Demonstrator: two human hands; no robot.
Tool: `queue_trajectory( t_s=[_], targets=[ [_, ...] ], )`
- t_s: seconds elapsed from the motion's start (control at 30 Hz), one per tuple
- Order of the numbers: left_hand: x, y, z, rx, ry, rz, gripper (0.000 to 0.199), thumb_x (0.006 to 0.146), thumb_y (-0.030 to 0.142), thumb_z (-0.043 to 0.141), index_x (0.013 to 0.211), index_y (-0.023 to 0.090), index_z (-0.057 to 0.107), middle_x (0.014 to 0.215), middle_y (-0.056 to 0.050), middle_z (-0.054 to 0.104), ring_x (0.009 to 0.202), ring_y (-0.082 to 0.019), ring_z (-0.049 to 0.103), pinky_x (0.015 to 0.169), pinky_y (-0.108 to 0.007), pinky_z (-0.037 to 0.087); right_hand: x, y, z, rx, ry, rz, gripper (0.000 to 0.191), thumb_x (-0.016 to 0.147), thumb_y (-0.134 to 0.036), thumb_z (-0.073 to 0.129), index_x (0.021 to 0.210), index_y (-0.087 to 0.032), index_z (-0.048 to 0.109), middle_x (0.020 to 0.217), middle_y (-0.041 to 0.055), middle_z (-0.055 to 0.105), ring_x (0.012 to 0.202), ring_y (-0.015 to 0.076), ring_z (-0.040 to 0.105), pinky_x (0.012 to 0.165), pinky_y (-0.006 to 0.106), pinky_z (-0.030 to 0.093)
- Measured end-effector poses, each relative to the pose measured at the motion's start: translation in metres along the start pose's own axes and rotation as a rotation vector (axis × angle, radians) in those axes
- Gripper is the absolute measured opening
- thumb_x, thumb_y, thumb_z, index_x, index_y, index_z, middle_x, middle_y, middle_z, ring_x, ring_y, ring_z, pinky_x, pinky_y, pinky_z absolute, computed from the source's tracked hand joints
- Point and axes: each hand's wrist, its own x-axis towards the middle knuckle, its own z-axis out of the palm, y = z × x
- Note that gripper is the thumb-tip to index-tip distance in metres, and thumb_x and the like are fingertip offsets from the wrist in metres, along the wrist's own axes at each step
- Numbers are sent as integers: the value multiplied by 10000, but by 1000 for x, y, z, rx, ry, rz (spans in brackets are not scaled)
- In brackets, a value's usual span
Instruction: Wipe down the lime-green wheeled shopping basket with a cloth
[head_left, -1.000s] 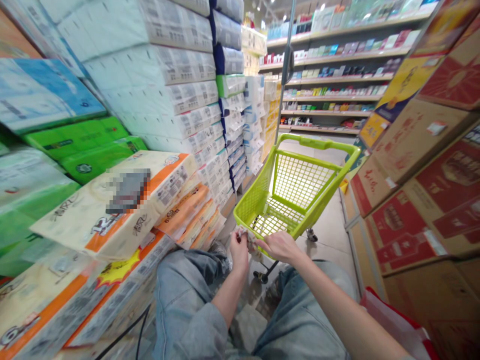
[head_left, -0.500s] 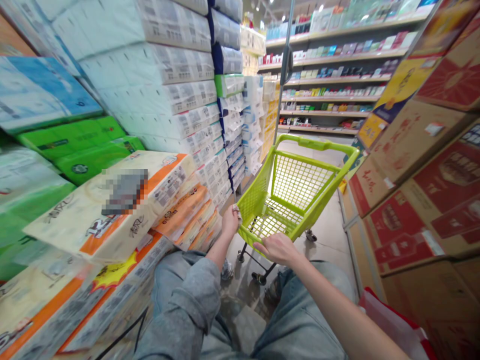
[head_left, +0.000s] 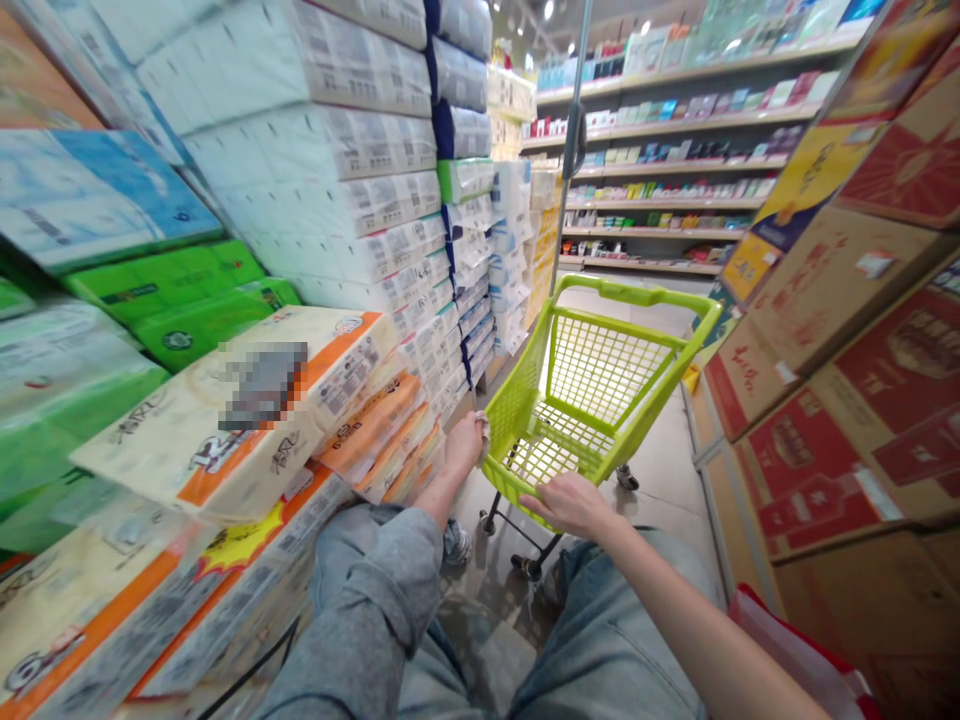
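A lime-green shopping cart (head_left: 611, 365) with a mesh basket and dark wheels stands on the floor in front of my knees; nothing lies in its basket. My left hand (head_left: 466, 442) presses a crumpled pale cloth (head_left: 484, 436) to the outside of the cart's left corner, fingers closed round the cloth. My right hand (head_left: 571, 505) is closed over the near rim of the basket, with the thumb on top.
Tall stacks of packaged tissue (head_left: 390, 200) rise at the left, with a blurred dark object on a nearer pack (head_left: 150, 435). Cartons (head_left: 817, 440) line the right. Stocked shelves (head_left: 675, 170) and a thin upright pole (head_left: 574, 140) stand ahead.
The whole view has shifted slightly, so the cart and stacks appear a little lower and further right. Both hands keep their places on the cart.
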Motion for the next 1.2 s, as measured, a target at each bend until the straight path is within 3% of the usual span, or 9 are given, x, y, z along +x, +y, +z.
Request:
queue_trajectory(
  t_s=[0.23, 0.6, 0.87, 1.2],
  targets=[
    [10, 15, -2, -81, -38, 21, 299, 910, 274, 301, 1037, 195, 560, 1018, -78, 659, 965, -184, 592, 793, -262, 395, 1, 11, 3, -25, -9, -11, 791, 855, -641, 74, 733, -159, 689, 680, 116, 675, 671, 195, 640, 568, 247, 344],
    [38, 22, 12, -49, -67, 54, 323, 908, 275, 288, 1068, 181, 553, 1025, -96, 657, 955, -198, 594, 781, -269, 394, 0, 16, 5, -30, -21, -38, 781, 852, -650, 95, 742, -153, 687, 680, 119, 677, 667, 199, 644, 558, 245, 353],
    [36, 14, 16, -2, -67, 56, 324, 916, 338, 280, 1054, 194, 535, 934, -76, 669, 836, -190, 616, 693, -262, 392, 0, 14, 7, -20, -17, -5, 756, 865, -632, 119, 741, -155, 692, 680, 118, 679, 663, 198, 645, 567, 247, 365],
    [29, 12, 10, 24, -66, 86, 287, 914, 310, 281, 1044, 189, 507, 960, -84, 668, 876, -193, 621, 705, -261, 398, 1, 17, 5, -29, -13, -5, 739, 885, -595, 115, 726, -167, 696, 666, 109, 677, 637, 186, 636, 550, 247, 343]
  ],
)
